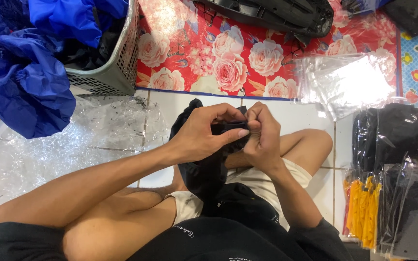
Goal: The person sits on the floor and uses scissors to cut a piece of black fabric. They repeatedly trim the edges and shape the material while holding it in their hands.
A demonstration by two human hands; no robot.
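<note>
I sit cross-legged on a white tiled floor. My left hand (204, 133) and my right hand (263, 137) meet in front of me, both gripping a black garment (204, 174) that hangs down over my lap. The fingers of both hands pinch its upper edge close together, the thumbs pressed on the cloth. Part of the cloth bunches behind my left hand.
A grey basket (117, 67) with blue clothes stands at the upper left. Clear plastic bags (49, 145) lie on the floor at left and another clear bag (349, 82) at upper right. Bagged black items (387, 130) and yellow pieces (363, 208) sit at right. A red flowered mat (228, 58) lies ahead.
</note>
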